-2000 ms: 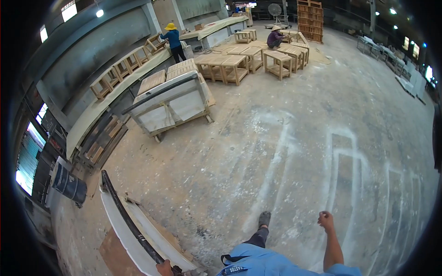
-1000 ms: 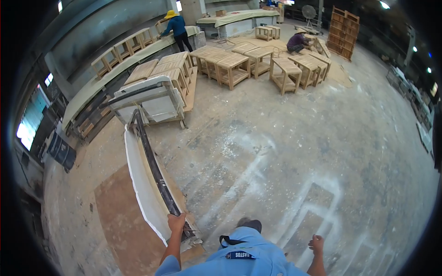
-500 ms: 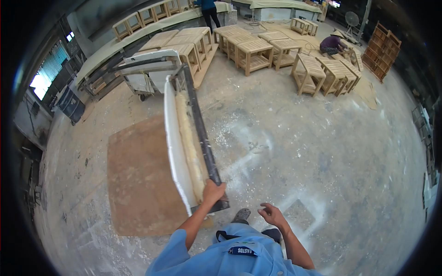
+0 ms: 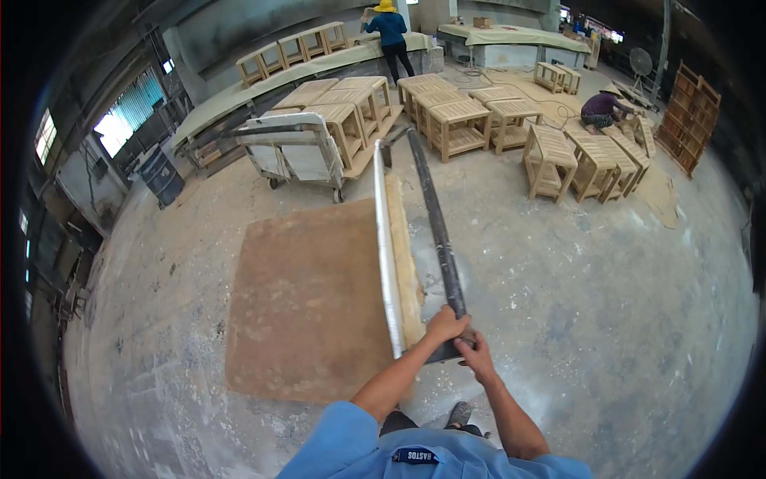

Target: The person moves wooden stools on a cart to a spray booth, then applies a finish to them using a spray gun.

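Before me stands a cart-like frame with a dark metal handle bar [image 4: 437, 219], a white panel [image 4: 385, 255] and a strip of yellowish padding [image 4: 407, 275] between them. My left hand [image 4: 448, 323] is wrapped round the bar near its close end. Just below and to the right, my right hand [image 4: 477, 357] has its fingers closed at the corner of the same bar. The lower part of the frame is hidden behind the panel and my forearms.
A brown board [image 4: 307, 303] lies on the floor to the left. Another cart [image 4: 291, 152] with white panels stands beyond, beside wooden tables [image 4: 455, 120]. One person [image 4: 388, 32] stands at a long bench; another person [image 4: 602, 108] crouches by slatted tables. A blue drum [image 4: 161, 177] is at left.
My right hand has come from open in the air onto the bar's corner. My left hand keeps its grip. The bar and panel now appear farther right, and the view has shifted.
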{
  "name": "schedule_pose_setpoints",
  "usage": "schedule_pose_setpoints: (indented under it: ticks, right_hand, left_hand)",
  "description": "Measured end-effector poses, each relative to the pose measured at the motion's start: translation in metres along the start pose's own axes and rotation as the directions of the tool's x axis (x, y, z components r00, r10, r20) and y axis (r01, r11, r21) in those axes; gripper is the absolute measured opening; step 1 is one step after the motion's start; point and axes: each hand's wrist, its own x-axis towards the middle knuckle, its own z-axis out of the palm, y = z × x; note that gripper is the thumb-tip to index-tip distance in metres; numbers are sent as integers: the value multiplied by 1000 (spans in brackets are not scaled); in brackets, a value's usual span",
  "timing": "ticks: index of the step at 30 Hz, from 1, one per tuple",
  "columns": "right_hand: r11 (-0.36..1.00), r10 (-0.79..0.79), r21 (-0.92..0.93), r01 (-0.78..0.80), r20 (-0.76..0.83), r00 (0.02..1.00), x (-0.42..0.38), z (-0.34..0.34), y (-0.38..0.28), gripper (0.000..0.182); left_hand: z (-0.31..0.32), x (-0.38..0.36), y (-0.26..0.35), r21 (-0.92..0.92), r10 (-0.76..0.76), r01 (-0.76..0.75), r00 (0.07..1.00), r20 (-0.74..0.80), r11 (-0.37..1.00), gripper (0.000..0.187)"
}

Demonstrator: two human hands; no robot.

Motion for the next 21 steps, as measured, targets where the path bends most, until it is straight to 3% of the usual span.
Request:
schedule_pose_setpoints:
  ticks: [1, 2, 4, 7, 9, 13, 14, 15, 16, 17, 18, 19, 20, 21]
  right_hand:
    - [1000, 29, 10, -28, -74, 997, 1, -16, 0, 58]
    - [998, 61, 15, -59, -143, 988, 2, -35, 2, 55]
    - [999, 36, 2, -37, -223, 974, 4, -78, 7, 52]
    - [999, 14, -34, -25, -304, 952, 1, -143, 4, 54]
    - [999, 24, -28, -37, -382, 924, 2, -184, 13, 56]
    - [997, 58, -18, -71, -386, 921, -4, -268, 3, 57]
    - [996, 60, -33, -81, -410, 910, -5, -284, 1, 56]
    - [996, 70, -19, -85, -414, 907, -9, -299, -4, 56]
    - [996, 77, -5, -87, -420, 904, -12, -314, -10, 56]
    - [996, 67, -18, -82, -434, 899, -12, -334, -9, 56]
    - [996, 54, -34, -77, -447, 893, -12, -354, -5, 56]
    - [997, 67, 1, -76, -480, 875, -14, -369, -9, 54]
    - [997, 81, 33, -74, -509, 857, -15, -382, -14, 52]
    - [995, 100, 43, -92, -573, 813, -17, -399, -12, 51]
  left_hand:
    - [10, 2, 5, -11, 88, -88, 993, 76, 996, 71]
    - [1, -26, 37, -1, 102, -102, 995, 5, 995, 61]
    - [15, -49, 40, -265, 299, -331, 942, -152, 906, 53]
    - [7, -91, 25, -301, 323, -371, 925, -198, 878, 46]
    - [9, -109, -28, -421, 220, -281, 957, -188, 863, 44]
    - [11, -186, -183, -250, -22, -60, 950, -313, 966, 38]
    - [19, -214, -227, -158, -134, 81, 921, -366, 984, 34]
    - [10, -255, -230, -21, -127, 131, 894, -430, 991, 35]
    - [25, -289, -274, -88, -313, 308, 833, -457, 947, 37]
    - [47, -324, -366, 276, -163, 234, 952, -257, 932, 38]
    - [58, -370, -387, 111, -381, 424, 882, -279, 899, 34]
    - [46, -409, -338, -393, -779, 686, 609, -150, 612, 31]
    - [78, -453, -407, -225, -606, 566, 771, -196, 793, 30]
    - [70, -480, -377, -513, -923, 810, 375, 81, 284, 28]
